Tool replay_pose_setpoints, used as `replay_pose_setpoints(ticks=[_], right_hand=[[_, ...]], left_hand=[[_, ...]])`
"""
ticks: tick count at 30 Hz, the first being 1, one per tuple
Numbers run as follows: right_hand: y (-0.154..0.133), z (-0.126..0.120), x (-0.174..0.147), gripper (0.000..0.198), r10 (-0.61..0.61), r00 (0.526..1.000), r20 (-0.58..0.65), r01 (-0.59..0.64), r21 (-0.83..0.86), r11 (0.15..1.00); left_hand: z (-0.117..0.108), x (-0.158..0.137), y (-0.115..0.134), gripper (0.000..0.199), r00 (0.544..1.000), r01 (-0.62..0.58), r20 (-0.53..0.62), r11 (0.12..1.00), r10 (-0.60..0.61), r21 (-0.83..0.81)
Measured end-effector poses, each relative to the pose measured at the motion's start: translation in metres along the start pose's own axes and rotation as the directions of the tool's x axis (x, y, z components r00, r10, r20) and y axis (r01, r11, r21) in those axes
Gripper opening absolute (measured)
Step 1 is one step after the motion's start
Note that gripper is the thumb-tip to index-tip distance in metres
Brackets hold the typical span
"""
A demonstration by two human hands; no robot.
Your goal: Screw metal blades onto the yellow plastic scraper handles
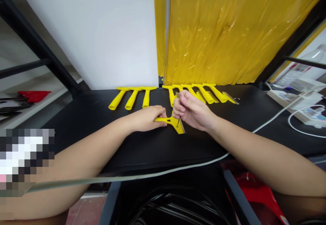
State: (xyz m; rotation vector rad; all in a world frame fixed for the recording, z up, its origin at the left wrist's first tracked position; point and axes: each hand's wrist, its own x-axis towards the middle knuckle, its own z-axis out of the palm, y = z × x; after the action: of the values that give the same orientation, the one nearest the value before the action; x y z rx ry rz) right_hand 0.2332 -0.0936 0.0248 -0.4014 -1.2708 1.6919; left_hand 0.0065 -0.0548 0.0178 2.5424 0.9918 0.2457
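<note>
In the middle of the black tabletop lies a yellow scraper (175, 124), its wide blade end turned to the right. My left hand (150, 118) is closed round its handle. Above the scraper's head my right hand (189, 111) is closed in a fist on a screwdriver (178, 122); only its thin dark shaft shows, reaching down to the yellow head. The screwdriver's handle is hidden in my fingers. Behind my hands stands a row of yellow scraper handles (130, 99), with several more scrapers (207, 94) to the right, partly covered by my right hand.
A white cable (193, 165) runs across the table's front edge (158, 166). Power strips (303, 106) and a clear plastic bottle (296, 68) are at the right. A white panel (102, 31) and yellow plastic sheeting (229, 31) close off the back. Below is an open drawer (110, 203) holding black plastic.
</note>
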Motion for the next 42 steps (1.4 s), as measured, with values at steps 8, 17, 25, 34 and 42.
replay_pose_setpoints(ticks=[8,17,25,34,42], right_hand=[[0.003,-0.004,0.004,0.045,0.043,0.998,0.04,-0.043,-0.003,0.999],[0.006,0.001,0.007,0.042,-0.102,0.988,-0.117,0.101,-0.013,0.995],[0.006,0.0,0.004,0.046,0.0,1.0,0.016,-0.001,0.014,1.0],[0.003,-0.01,0.009,0.058,0.021,0.998,-0.056,-0.02,0.024,1.0],[0.005,-0.008,0.011,0.056,0.071,0.993,-0.09,-0.064,0.083,0.994]], left_hand=[[0.0,0.0,-0.001,0.022,1.0,0.016,0.006,1.0,-0.016,-0.007],[0.0,0.0,0.001,0.022,1.0,0.011,-0.002,1.0,-0.011,-0.007],[0.001,0.0,-0.001,0.021,1.0,0.0,0.003,1.0,0.0,-0.004],[0.0,0.001,0.001,0.019,1.0,0.018,0.003,1.0,-0.018,-0.005],[-0.002,-0.002,0.007,0.021,1.0,-0.02,-0.001,0.996,0.02,0.091]])
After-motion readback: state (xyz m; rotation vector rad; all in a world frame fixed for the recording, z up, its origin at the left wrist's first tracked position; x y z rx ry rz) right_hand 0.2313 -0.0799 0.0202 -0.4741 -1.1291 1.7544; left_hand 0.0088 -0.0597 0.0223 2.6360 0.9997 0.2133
